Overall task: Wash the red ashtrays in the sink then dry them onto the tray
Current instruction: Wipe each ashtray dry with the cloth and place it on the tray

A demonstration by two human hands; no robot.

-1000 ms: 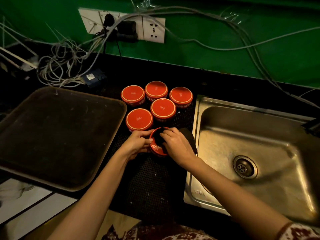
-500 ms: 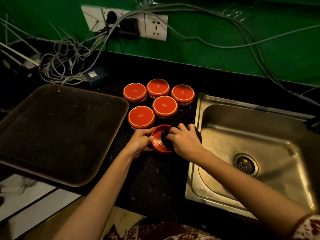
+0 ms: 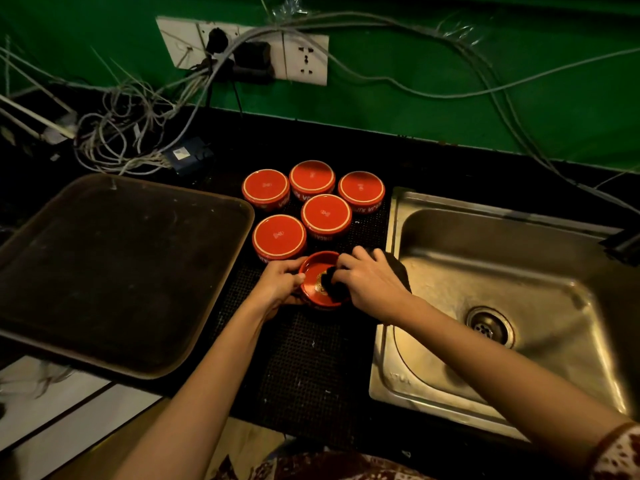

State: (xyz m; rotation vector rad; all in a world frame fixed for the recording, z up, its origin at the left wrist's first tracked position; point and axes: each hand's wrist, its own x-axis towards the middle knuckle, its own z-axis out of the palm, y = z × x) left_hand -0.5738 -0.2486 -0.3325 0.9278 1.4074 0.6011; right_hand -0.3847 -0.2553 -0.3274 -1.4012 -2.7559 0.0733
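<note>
The upright red ashtray (image 3: 316,276) sits on the counter (image 3: 311,368) between tray (image 3: 114,271) and sink (image 3: 519,265), left hand (image 3: 280,285) gripping its left rim, right hand (image 3: 371,284) pinching a dark cloth (image 3: 331,286) inside it; the tray lies leftward, nearest the left hand.

On the worktop (image 3: 433,161): tray (image 3: 104,258) left, sink (image 3: 519,271) right, ashtrays (image 3: 326,214) between.
Five sit in a far cluster; a sixth ashtray (image 3: 313,278) lies just nearer, seemingly resting on the mat (image 3: 304,358); cables (image 3: 114,143) lie behind the tray.
</note>
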